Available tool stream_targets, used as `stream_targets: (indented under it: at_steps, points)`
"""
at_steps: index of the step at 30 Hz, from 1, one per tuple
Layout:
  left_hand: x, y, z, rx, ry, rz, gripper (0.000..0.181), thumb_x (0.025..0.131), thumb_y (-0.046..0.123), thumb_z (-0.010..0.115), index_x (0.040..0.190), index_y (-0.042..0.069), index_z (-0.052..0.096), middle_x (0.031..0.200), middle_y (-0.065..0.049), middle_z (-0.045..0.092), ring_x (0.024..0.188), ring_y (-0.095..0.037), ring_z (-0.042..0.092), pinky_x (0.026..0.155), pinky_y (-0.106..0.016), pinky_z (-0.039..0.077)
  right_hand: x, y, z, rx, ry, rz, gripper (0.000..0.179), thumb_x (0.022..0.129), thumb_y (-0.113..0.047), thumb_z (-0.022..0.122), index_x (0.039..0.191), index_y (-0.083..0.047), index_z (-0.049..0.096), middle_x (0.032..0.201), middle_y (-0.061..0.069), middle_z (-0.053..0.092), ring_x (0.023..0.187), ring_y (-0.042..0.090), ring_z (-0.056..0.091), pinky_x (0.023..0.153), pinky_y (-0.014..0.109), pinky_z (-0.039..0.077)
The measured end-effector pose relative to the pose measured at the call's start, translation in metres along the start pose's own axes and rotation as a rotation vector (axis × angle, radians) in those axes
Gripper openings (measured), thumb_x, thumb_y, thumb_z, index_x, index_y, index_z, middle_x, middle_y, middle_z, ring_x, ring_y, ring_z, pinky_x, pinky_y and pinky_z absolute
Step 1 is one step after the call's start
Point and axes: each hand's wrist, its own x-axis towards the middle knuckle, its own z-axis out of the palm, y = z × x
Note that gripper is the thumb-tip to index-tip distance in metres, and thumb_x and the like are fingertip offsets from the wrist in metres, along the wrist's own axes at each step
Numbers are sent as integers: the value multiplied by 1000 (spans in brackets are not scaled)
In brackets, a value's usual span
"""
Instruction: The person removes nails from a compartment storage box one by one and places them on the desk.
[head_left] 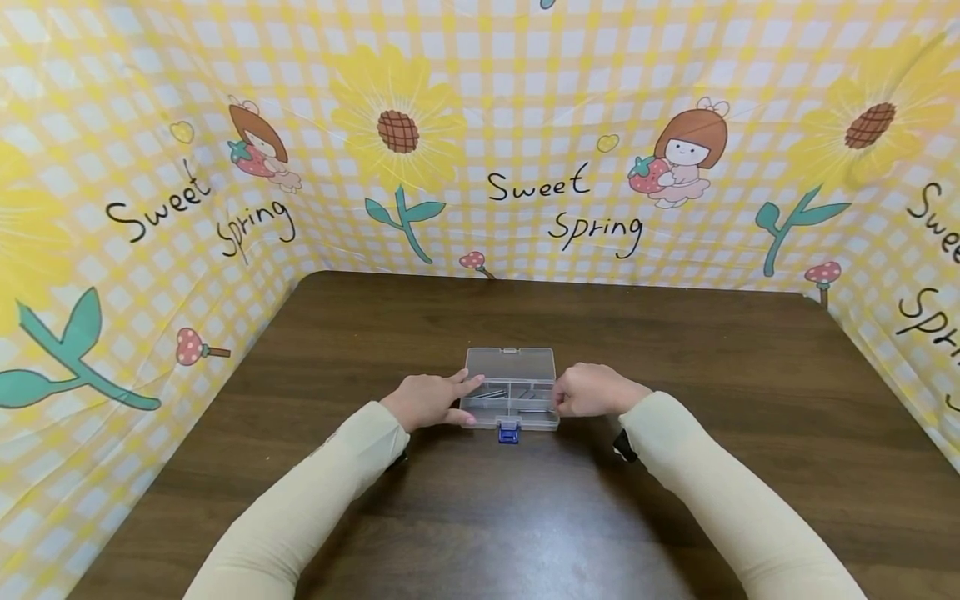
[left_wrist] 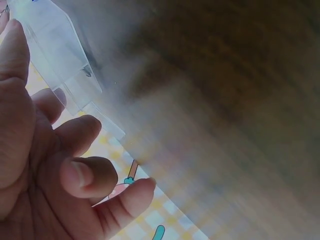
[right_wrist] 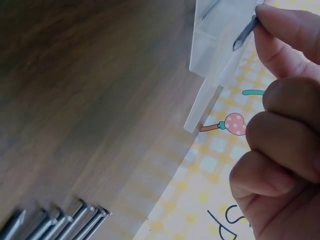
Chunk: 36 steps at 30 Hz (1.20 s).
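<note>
A small clear plastic compartment box (head_left: pixel 487 412) has its lid (head_left: pixel 510 364) raised at the back and a blue latch (head_left: pixel 509 434) at the front. Thin metal nails (head_left: pixel 491 394) lie in some of its compartments. At the box's left end rest the extended thumb and index finger of my left hand (head_left: pixel 431 400); the other fingers bend loosely in the left wrist view. Close to the right end, my right hand (head_left: pixel 596 389) pinches a dark nail (right_wrist: pixel 245 34) between thumb and index finger, point outward, its remaining fingers curled in.
Several more shiny nails (right_wrist: pixel 65 220) appear at the lower left of the right wrist view; my right arm hides them from the head view. The brown wooden table (head_left: pixel 375 325) meets a yellow checked cloth (head_left: pixel 525 108) at the back and sides.
</note>
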Motion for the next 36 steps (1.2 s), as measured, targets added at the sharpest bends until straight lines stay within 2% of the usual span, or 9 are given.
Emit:
stream_targets:
  at_steps: [6, 10, 17, 21, 27, 29, 33, 36]
  points:
    - [-1, 0, -1, -15, -3, 4, 76, 86, 52, 58, 151, 22, 33, 153, -8, 33, 50, -15, 37, 47, -28, 29, -8, 6, -1, 6, 0, 26, 16, 84, -9, 62, 71, -16, 68, 70, -10, 58, 62, 7, 45, 60, 27, 42]
    - [0, -1, -3, -1, -3, 1, 76, 86, 53, 58, 151, 23, 33, 152, -7, 33, 49, -15, 33, 47, -28, 27, -12, 10, -2, 13, 1, 41, 18, 84, -7, 61, 68, -15, 66, 65, -10, 53, 60, 7, 42, 57, 26, 39]
    - [0, -2, -1, -7, -6, -1, 75, 86, 52, 58, 151, 21, 34, 152, -8, 33, 59, -19, 50, 50, -29, 35, -18, 15, 0, 13, -13, 72, 15, 84, -9, 62, 73, -16, 69, 72, -10, 59, 63, 7, 46, 61, 28, 43]
    - [1, -1, 1, -6, -3, 1, 75, 86, 52, 59, 150, 22, 35, 152, -8, 34, 64, -21, 54, 51, -31, 37, -24, 19, 2, 20, -17, 89, 15, 84, -9, 61, 73, -16, 68, 71, -10, 59, 63, 8, 46, 61, 28, 43]
    - [1, -2, 3, -1, -4, 5, 75, 86, 54, 58, 150, 23, 34, 152, -8, 33, 87, -28, 63, 55, -32, 41, -32, 25, 4, 16, 2, 92, 14, 83, -9, 62, 73, -16, 69, 73, -10, 61, 64, 7, 48, 62, 29, 45]
    - [1, -3, 3, -3, -6, 4, 75, 86, 54, 58, 150, 23, 34, 152, -8, 33, 89, -28, 63, 55, -32, 42, -34, 26, 4, 15, 4, 93, 13, 83, -10, 62, 74, -16, 69, 74, -10, 62, 65, 7, 49, 63, 30, 46]
    - [0, -2, 2, -10, 0, 6, 75, 86, 53, 58, 151, 22, 34, 152, -8, 33, 71, -22, 59, 51, -30, 37, -38, 28, 5, 15, 1, 99, 12, 83, -10, 63, 75, -16, 70, 75, -10, 63, 65, 7, 50, 63, 30, 46]
    - [-1, -1, 2, -17, 5, 7, 75, 86, 52, 58, 151, 22, 34, 152, -8, 33, 55, -17, 46, 48, -28, 31, -42, 28, 7, 8, -2, 102, 12, 84, -10, 63, 75, -16, 69, 75, -10, 62, 64, 7, 49, 62, 30, 46]
